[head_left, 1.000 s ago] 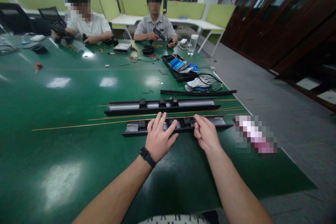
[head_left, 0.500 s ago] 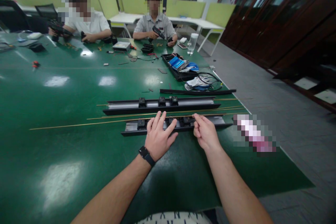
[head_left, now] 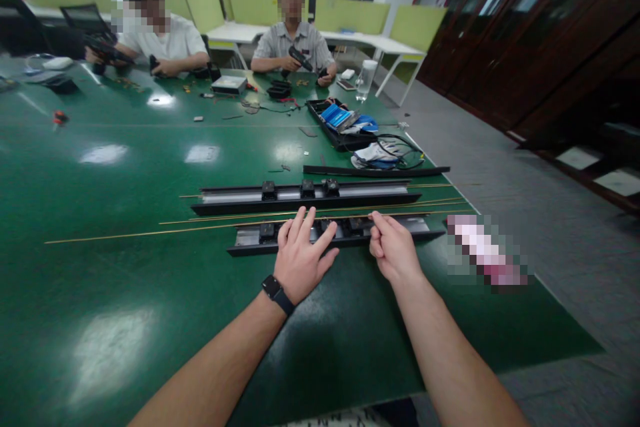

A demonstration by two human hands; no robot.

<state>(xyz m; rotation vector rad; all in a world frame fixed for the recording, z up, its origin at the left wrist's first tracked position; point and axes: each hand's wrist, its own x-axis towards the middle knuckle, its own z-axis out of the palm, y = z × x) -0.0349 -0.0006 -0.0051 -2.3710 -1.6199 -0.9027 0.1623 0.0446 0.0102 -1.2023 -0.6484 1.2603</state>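
Observation:
My left hand (head_left: 303,255) spreads its fingers over the near black rail (head_left: 250,250), holding nothing that I can see. The fingertips are by a long thin brass-coloured rod (head_left: 125,237). My right hand (head_left: 393,247) is closed in a pinch at the right part of this rod, above the same rail. Several small black blocks sit in the rail's channel, such as the left block (head_left: 267,232); my left hand partly hides others. Just beyond lies the far black rail (head_left: 230,205), also with black blocks (head_left: 307,188) in it. More thin rods (head_left: 425,204) lie between the rails.
A black strip (head_left: 375,171) lies behind the rails. Farther back are a black tray (head_left: 345,142) with blue items, a glove (head_left: 375,155) and a cable. Two people sit across the green table (head_left: 150,307), holding dark tools. A blurred pink item (head_left: 485,250) lies at right.
The view has shifted slightly. Both hands keep nearly the same pose, and the long rod's left end appears slightly farther left.

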